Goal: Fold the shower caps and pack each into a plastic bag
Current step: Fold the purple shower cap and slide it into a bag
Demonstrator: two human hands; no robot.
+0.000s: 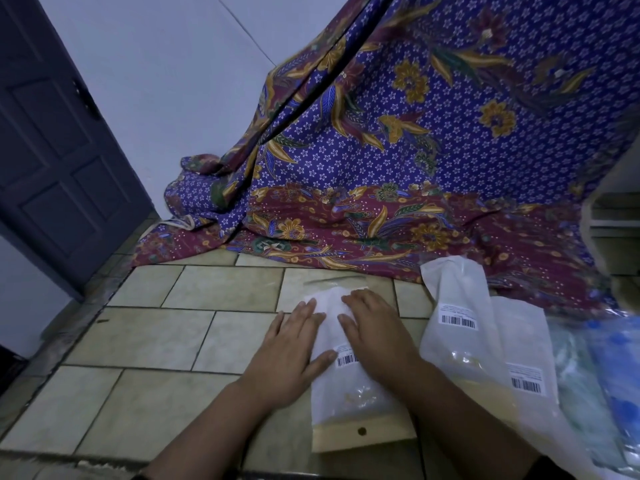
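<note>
A frosted plastic bag (349, 396) with a barcode label and a punched header strip lies on the tiled floor (156, 341) in front of me. Something whitish shows inside it. My left hand (294, 348) lies flat on the bag's left half, fingers straight. My right hand (374, 334) lies flat on its right half, fingers straight too. Two more frosted bags (460, 327) with barcode labels lie overlapped just to the right. At the far right edge sits a heap of clear and blue plastic (609, 375); whether these are shower caps I cannot tell.
A purple and maroon flowered cloth (415, 150) hangs behind and spreads onto the floor beyond the bags. A dark panelled door (59, 150) stands at the left. A thin clear strip (334, 280) lies on the tiles past my fingertips.
</note>
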